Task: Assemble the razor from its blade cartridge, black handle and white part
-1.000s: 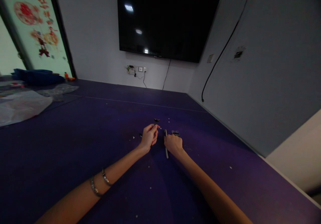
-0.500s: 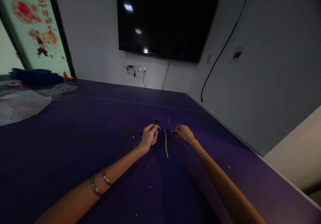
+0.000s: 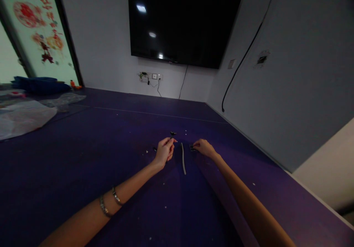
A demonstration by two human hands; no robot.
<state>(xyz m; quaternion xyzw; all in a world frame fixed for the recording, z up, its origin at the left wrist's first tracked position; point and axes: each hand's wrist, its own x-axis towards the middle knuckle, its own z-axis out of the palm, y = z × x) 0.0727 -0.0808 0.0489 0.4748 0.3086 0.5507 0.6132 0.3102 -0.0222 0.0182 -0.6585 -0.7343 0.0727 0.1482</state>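
The right hand [image 3: 204, 147] has left the grey strip [image 3: 183, 161], loose between the hands, shifting work to the dark item [image 3: 191, 148] — pinched or touched, I can't tell; left hand [image 3: 164, 150] grips something thin.

Between our left hand [image 3: 164, 151] and right hand [image 3: 205, 148], a grey strip [image 3: 183, 159] interrupts the gap; nearer us, we have wider room over the purple surface [image 3: 190, 210].
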